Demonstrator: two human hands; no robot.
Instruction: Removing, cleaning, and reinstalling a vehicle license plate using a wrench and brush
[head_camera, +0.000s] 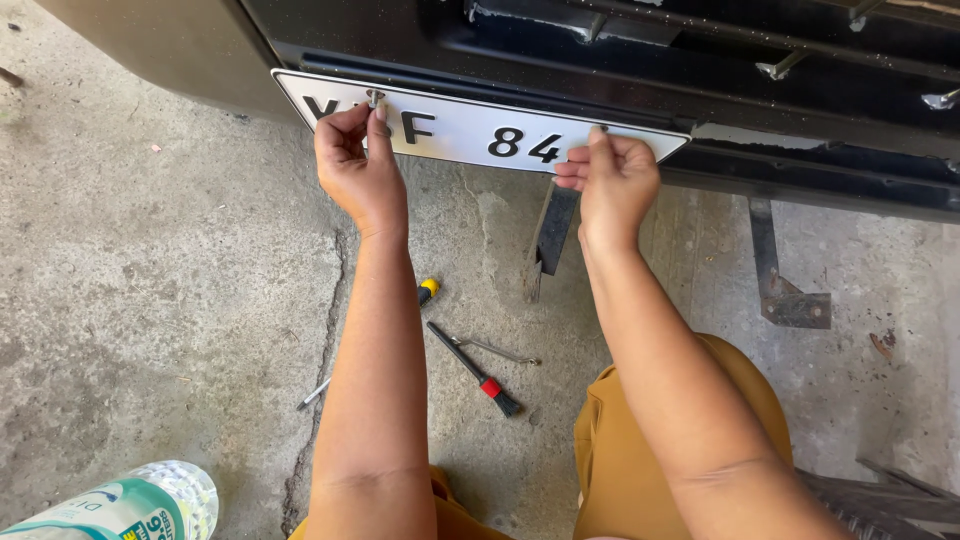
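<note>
A white number plate (460, 130) with black characters lies against the black bumper (620, 60) of a vehicle. My left hand (355, 165) pinches a small metal bolt (375, 97) at the plate's upper left hole. My right hand (612, 180) holds the plate's right part, with a fingertip pressed at its top edge; whether it holds a bolt is hidden. Both forearms reach up from the bottom of the view.
On the concrete floor lie a yellow-handled screwdriver (425, 292), a small black brush with a red band (480, 375) and a thin metal wrench (498, 351). A plastic water bottle (130, 505) sits at the lower left. Black metal brackets (785, 290) hang under the bumper.
</note>
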